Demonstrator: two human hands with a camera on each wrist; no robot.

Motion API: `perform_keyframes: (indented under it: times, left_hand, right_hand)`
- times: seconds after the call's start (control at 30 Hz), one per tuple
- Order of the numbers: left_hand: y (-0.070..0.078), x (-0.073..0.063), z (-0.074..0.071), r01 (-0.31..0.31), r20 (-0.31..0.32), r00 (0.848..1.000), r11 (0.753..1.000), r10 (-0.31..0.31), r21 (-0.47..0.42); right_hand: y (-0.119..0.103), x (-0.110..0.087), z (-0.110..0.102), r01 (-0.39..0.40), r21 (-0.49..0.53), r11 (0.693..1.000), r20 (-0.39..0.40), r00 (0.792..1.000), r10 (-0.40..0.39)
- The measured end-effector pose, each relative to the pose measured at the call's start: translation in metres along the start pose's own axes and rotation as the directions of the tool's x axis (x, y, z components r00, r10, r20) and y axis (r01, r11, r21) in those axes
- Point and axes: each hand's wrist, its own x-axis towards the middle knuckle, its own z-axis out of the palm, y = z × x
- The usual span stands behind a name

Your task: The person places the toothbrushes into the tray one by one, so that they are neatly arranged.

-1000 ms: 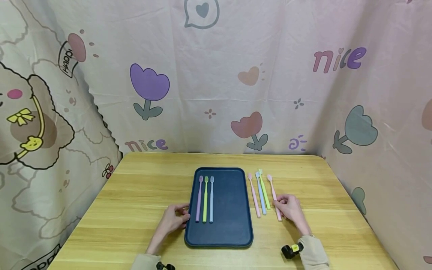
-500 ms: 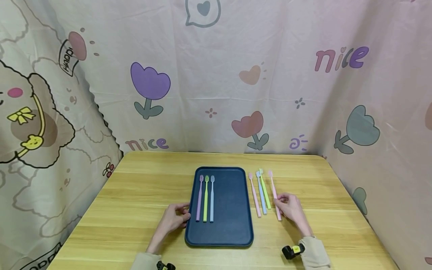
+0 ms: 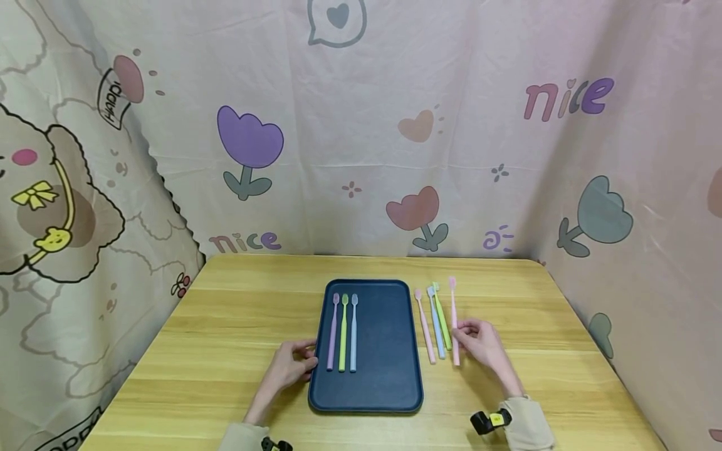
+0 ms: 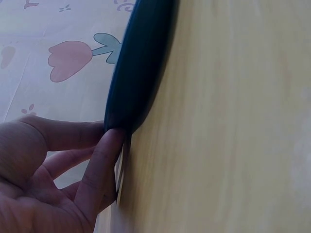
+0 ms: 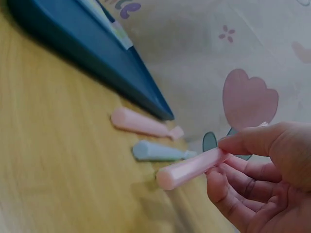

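Observation:
My right hand pinches a pink toothbrush by its handle; in the right wrist view the pink handle is held between thumb and fingers, tilted above the table. Left of it lie a green toothbrush, a blue toothbrush and another pink toothbrush. My left hand holds the left rim of a dark blue tray, with thumb and finger at its edge in the left wrist view. Inside the tray, a purple toothbrush, a green one and a blue one lie side by side.
The tray stands on a light wooden table. A printed curtain hangs behind and along both sides. Small black cameras sit on both wrists, the right wrist camera showing a yellow patch.
The pink toothbrush in my right hand has come up off the table and turned more upright, its head moving away from me. My left hand and the tray have stayed put.

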Motion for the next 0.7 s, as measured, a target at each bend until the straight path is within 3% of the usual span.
perform_keyframes:
  times: [0.4, 0.7]
  left_hand:
    - [-0.001, 0.0, 0.001, -0.007, -0.009, 1.0, 1.0, 0.007, -0.003]
    - [0.0, 0.0, 0.001, 0.0, -0.013, 1.0, 1.0, 0.0, 0.005]
  right_hand:
    - [-0.021, -0.007, 0.012, 0.044, 0.118, 0.992, 0.101, 0.993, -0.056]
    - [-0.028, -0.006, 0.028, 0.114, 0.193, 0.974, 0.208, 0.966, -0.155]
